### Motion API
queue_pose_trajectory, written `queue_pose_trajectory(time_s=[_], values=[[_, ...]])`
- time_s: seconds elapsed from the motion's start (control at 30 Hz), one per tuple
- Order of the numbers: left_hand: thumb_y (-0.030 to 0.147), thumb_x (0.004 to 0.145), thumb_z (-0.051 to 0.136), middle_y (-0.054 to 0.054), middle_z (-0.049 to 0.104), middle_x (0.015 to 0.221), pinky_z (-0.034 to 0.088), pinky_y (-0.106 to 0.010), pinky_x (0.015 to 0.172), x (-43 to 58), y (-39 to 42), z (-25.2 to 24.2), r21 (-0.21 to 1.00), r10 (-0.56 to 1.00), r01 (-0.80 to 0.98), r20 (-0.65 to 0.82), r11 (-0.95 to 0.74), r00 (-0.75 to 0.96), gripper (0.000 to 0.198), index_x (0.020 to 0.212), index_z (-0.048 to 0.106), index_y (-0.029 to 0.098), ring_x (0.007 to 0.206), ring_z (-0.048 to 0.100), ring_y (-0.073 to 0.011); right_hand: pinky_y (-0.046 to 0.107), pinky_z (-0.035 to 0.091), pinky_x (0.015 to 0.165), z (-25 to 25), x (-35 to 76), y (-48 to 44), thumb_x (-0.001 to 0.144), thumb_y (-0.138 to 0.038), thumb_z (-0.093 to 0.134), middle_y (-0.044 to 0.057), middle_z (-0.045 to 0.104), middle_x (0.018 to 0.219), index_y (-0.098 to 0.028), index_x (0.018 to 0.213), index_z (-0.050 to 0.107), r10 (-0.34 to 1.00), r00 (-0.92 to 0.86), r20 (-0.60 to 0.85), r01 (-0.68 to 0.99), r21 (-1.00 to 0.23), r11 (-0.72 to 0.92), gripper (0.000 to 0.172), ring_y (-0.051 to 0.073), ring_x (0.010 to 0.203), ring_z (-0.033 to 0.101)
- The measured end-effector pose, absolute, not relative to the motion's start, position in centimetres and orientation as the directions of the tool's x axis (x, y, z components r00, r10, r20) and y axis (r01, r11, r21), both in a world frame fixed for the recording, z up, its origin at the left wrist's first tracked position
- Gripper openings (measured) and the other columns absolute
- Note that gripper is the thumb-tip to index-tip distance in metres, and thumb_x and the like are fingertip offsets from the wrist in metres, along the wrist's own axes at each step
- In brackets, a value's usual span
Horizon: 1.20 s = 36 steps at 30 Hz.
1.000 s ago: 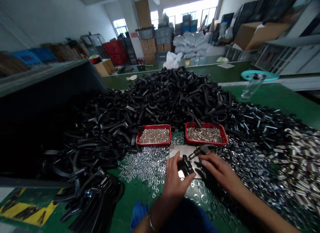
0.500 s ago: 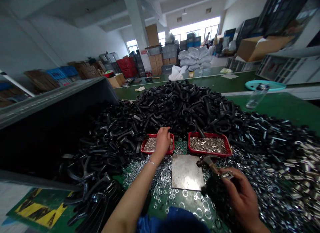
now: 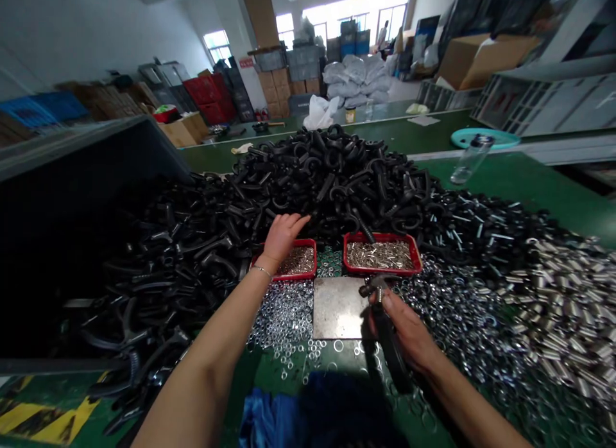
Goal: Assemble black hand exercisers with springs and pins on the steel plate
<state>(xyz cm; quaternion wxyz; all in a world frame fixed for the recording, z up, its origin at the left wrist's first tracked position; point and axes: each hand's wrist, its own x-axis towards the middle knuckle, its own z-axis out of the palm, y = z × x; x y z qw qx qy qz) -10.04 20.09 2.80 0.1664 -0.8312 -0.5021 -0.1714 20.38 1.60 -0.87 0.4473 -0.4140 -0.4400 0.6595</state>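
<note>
My left hand [image 3: 283,235] reaches over the left red tray [image 3: 315,260] of small metal pieces, its fingers spread at the near edge of a heap of black curved parts [image 3: 332,172]. Nothing shows in it. My right hand [image 3: 404,323] is closed around a hammer [image 3: 391,345] with a dark handle, its head over the right edge of a square metal plate [image 3: 339,307]. A small spring-like metal piece [image 3: 380,295] shows by the right fingertips. Behind the plate is the right red tray [image 3: 418,255], holding small metal pins.
Metal rings [image 3: 283,313] lie around the plate. Metal cylinders [image 3: 572,307] are piled at the right. A large dark bin [image 3: 158,146] stands at the left. Farther back are a clear bottle [image 3: 471,160] and a turquoise lid-like object [image 3: 486,138]. A distant person [image 3: 383,36] stands near the windows.
The view has shifted. My left hand has moved a little toward the black heap, its fingers now more spread. My right hand has come to the plate's right edge, with the hammer turned.
</note>
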Motion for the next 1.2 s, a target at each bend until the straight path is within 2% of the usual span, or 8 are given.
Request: queue_pose_trajectory(time_s=[0.23, 0.37, 0.5, 0.63, 0.77, 0.9, 1.03, 1.2], values=[[0.037, 0.099, 0.049, -0.009, 0.060, 0.116, 0.047, -0.037, 0.098, -9.5, 17.9, 10.1, 0.442, 0.549, 0.745, 0.827, -0.499, -0.124, 0.029, 0.120, 0.059, 0.020, 0.111, 0.058, -0.0199, 0.023, 0.035, 0.051, -1.9, 19.4, 1.2, 0.099, -0.048, 0.047, -0.001, 0.055, 0.060, -0.021, 0.101, 0.057, 0.882, -0.446, -0.150, -0.488, -0.786, -0.380, 0.029, 0.012, 0.052, 0.047], [0.042, 0.100, 0.043, -0.007, 0.064, 0.111, 0.057, -0.035, 0.080, -6.3, 12.9, 9.8, 0.811, 0.761, 0.181, 0.585, -0.557, -0.280, 0.025, 0.117, 0.047, 0.023, 0.089, 0.067, -0.0154, 0.022, 0.041, 0.055, -2.0, 19.8, 1.0, 0.095, -0.043, 0.058, 0.001, 0.060, 0.069, -0.019, 0.099, 0.060, 0.865, -0.435, -0.250, -0.475, -0.752, -0.456, 0.024, 0.011, 0.058, 0.053], [0.043, 0.093, 0.056, -0.005, 0.068, 0.098, 0.057, -0.031, 0.066, -2.9, 4.7, 5.1, 0.980, 0.988, -0.123, 0.154, -0.154, -0.005, 0.031, 0.115, 0.047, 0.023, 0.070, 0.068, -0.0146, 0.021, 0.039, 0.050, -2.6, 20.6, 0.5, 0.094, -0.044, 0.059, 0.000, 0.057, 0.065, -0.019, 0.096, 0.062, 0.853, -0.432, -0.292, -0.453, -0.748, -0.485, 0.024, 0.011, 0.054, 0.050], [0.042, 0.084, 0.068, -0.003, 0.068, 0.081, 0.054, -0.027, 0.069, 0.0, -4.9, 0.6, 0.964, 0.935, -0.042, -0.243, 0.263, 0.259, 0.030, 0.100, 0.062, 0.018, 0.072, 0.066, -0.0155, 0.021, 0.039, 0.050, -3.2, 21.1, 0.1, 0.091, -0.047, 0.061, 0.000, 0.058, 0.069, -0.020, 0.092, 0.061, 0.857, -0.341, -0.385, -0.377, -0.780, -0.500, 0.027, 0.010, 0.056, 0.050], [0.054, 0.093, 0.047, 0.000, 0.061, 0.062, 0.045, -0.023, 0.050, 1.3, -8.8, -1.4, 0.806, 0.777, -0.177, -0.448, 0.565, 0.442, 0.036, 0.091, 0.056, 0.019, 0.049, 0.057, -0.0122, 0.023, 0.040, 0.052, -3.2, 20.5, 0.4, 0.091, -0.053, 0.059, -0.001, 0.057, 0.073, -0.021, 0.091, 0.058, 0.882, -0.289, -0.373, -0.202, -0.877, -0.437, 0.032, 0.011, 0.057, 0.049], [0.059, 0.090, 0.051, 0.007, 0.053, 0.060, 0.038, -0.018, 0.041, 1.2, -4.4, -1.2, 0.880, 0.917, -0.260, -0.391, 0.398, 0.081, 0.039, 0.098, 0.047, 0.021, 0.041, 0.046, -0.0073, 0.026, 0.041, 0.060, -2.7, 19.5, 1.6, 0.092, -0.053, 0.054, -0.002, 0.054, 0.071, -0.022, 0.082, 0.053, 0.957, -0.250, -0.149, 0.159, -0.981, -0.111, 0.033, 0.015, 0.064, 0.050], [0.062, 0.088, 0.052, 0.005, 0.058, 0.067, 0.040, -0.019, 0.037, 1.3, -0.2, -0.1, 0.940, 0.942, -0.092, -0.320, 0.329, 0.099, 0.044, 0.103, 0.044, 0.021, 0.040, 0.050, -0.0084, 0.031, 0.040, 0.066, -1.2, 19.0, 2.5, 0.098, -0.047, 0.044, 0.000, 0.057, 0.072, -0.023, 0.083, 0.051, 0.960, -0.279, 0.036, 0.518, -0.836, 0.182, 0.030, 0.019, 0.069, 0.055], [0.064, 0.092, 0.040, 0.007, 0.052, 0.056, 0.035, -0.018, 0.033, 2.4, 0.0, -0.2, 0.956, 0.949, 0.018, -0.291, 0.291, 0.118, 0.049, 0.106, 0.047, 0.018, 0.035, 0.047, -0.0101, 0.032, 0.041, 0.071, 0.2, 18.9, 2.6, 0.099, -0.043, 0.041, 0.005, 0.064, 0.078, -0.023, 0.090, 0.051, 0.946, -0.318, 0.070, 0.671, -0.688, 0.276, 0.024, 0.023, 0.076, 0.062]])
